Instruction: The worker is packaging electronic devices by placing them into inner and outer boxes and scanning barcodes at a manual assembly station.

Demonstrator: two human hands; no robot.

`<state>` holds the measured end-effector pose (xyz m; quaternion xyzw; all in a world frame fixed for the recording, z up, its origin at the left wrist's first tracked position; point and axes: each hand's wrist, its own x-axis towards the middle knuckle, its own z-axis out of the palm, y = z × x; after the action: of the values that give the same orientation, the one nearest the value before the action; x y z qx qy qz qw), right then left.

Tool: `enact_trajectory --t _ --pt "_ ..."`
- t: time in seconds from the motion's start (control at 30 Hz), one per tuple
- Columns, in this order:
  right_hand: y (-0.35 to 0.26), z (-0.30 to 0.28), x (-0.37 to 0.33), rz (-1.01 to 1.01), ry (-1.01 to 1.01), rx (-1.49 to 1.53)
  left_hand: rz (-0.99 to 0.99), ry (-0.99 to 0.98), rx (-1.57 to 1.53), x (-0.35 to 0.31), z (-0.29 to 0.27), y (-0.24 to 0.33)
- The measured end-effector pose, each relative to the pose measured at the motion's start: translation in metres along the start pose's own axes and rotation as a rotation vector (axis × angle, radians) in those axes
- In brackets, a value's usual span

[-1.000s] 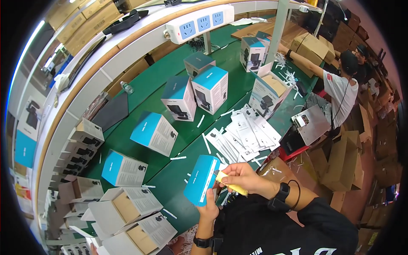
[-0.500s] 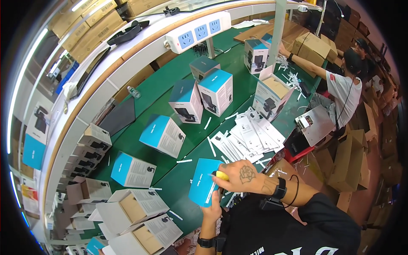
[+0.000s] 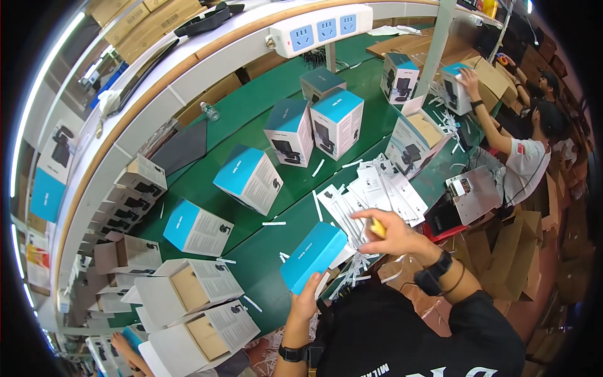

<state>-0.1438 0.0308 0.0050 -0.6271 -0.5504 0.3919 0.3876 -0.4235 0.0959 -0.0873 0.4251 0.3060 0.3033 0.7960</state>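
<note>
Left fingers [image 3: 310, 286] clasp a blue-and-white cardboard box [image 3: 314, 254], seemingly mid-opening; unfolding needs steadiness. Right fingers [image 3: 367, 214], partly spread beside it, hold a yellow tool [image 3: 377, 228].

Left grip [image 3: 304, 304] holds a blue box [image 3: 312, 256] — right grip [image 3: 397, 235], a yellow tool [image 3: 377, 228], shape unclear

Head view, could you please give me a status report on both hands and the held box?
Left hand gripping blue-faced box. Right hand beside it, holding yellow tool. White leaflets piled just beyond, paper strips scattered about.
</note>
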Motion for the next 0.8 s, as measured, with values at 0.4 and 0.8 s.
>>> enact_trajectory --t 0.4,0.8 --pt "0.037 0.023 0.013 -0.593 0.012 -0.425 -0.165 0.281 0.583 -0.043 0.030 0.036" --pt "0.058 0.060 -0.021 -0.643 0.160 -0.553 0.276 0.426 0.741 -0.047 0.017 -0.004"
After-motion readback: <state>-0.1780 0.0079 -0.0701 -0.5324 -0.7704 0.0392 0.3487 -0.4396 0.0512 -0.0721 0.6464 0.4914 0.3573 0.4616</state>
